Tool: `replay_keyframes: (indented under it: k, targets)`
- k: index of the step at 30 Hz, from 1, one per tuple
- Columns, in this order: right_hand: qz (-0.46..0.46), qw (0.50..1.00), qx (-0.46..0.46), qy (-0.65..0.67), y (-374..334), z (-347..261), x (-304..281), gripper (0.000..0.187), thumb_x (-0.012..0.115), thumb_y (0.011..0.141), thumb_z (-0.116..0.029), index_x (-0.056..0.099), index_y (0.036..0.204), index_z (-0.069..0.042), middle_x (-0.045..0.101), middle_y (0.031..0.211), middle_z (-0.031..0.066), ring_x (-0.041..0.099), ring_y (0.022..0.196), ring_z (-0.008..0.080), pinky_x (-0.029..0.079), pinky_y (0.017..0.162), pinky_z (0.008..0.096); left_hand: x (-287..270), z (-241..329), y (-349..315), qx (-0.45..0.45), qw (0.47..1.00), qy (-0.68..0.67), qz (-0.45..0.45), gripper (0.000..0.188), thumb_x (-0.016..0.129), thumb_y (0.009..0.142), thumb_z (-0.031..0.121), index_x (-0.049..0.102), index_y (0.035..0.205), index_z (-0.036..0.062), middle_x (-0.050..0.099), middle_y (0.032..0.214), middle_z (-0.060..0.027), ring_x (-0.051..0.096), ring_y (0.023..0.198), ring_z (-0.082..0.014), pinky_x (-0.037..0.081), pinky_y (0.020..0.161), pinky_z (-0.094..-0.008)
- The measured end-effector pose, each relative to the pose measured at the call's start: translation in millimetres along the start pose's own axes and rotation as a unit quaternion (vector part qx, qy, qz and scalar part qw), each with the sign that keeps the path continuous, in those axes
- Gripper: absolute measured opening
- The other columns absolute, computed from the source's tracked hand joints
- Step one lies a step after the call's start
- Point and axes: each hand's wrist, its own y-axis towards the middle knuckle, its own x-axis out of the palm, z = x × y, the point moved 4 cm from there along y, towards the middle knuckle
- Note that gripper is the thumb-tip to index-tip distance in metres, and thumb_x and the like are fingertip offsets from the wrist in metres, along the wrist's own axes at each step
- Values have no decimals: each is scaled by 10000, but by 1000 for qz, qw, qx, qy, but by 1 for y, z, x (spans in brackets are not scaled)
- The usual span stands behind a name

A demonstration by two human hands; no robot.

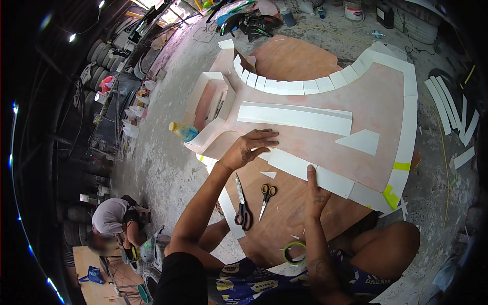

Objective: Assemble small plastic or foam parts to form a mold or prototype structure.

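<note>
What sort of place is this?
Probably a workshop, perhaps for vehicle repair: tires are stacked along the left side, a paint-type bucket stands at the far end, and the floor is rough, stained concrete.

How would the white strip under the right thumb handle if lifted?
The strip looks thin and card-like, so it is probably light. Being long and narrow, it may flex if raised by one end. Its flat, smooth look suggests it could slide easily, if loose.
</note>
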Motion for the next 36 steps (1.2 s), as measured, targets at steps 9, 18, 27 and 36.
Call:
replay_keyframes:
  k: [9,18,27,36]
  targets:
    - [-63,992,82,66,-9,10,21,474,798,824,-155,555,1174,52,631,1067,142,664,878,183,622,711,303,24,-9,-8,-48,989,29,138,392,800,759,125,722,1143,100,656,1296,-69,546,1286,-296,422,1064,-400]
    - [-78,981,171,54,-15,28,76,446,785,854,-229,597,1159,38,649,1058,123,659,803,179,572,652,280,31,-17,-14,-84,981,-20,172,360,791,770,102,734,1126,96,661,1295,-74,523,1317,-293,418,1078,-393]
    - [-81,984,150,53,-14,43,86,336,693,936,-156,604,1144,92,654,1093,154,685,824,187,605,612,269,30,-15,-12,-78,981,-20,175,336,795,763,92,742,1095,81,663,1291,-77,526,1313,-297,421,1075,-398]
    - [-79,985,125,89,-13,43,87,267,675,935,-105,617,1093,103,664,1059,149,687,776,180,619,617,275,17,-21,-10,-98,988,-74,96,382,804,773,124,735,1148,94,659,1296,-99,479,1352,-309,387,1103,-423]
